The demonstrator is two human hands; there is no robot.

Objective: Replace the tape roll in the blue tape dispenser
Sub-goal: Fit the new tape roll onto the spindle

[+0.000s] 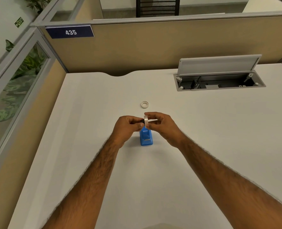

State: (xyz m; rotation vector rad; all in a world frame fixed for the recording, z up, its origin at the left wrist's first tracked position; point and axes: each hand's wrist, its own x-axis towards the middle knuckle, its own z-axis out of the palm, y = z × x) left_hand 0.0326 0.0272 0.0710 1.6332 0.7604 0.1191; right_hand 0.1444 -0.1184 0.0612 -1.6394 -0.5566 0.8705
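Clear tape roll (146, 121) is held on edge between both hands, just above the blue tape dispenser (146, 138) on the white desk (203, 146). The right hand (160, 125) pinches its rim; the left hand (128, 127) grips a small dark hub (142, 121) at its centre. I think the hub must go straight into the core before lowering. A second ring (144, 104) lies near, behind

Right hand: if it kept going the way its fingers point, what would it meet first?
The right hand points left across the tape roll it pinches, so it would probably meet the left hand, gripping the dark hub, first. Depth is uncertain.
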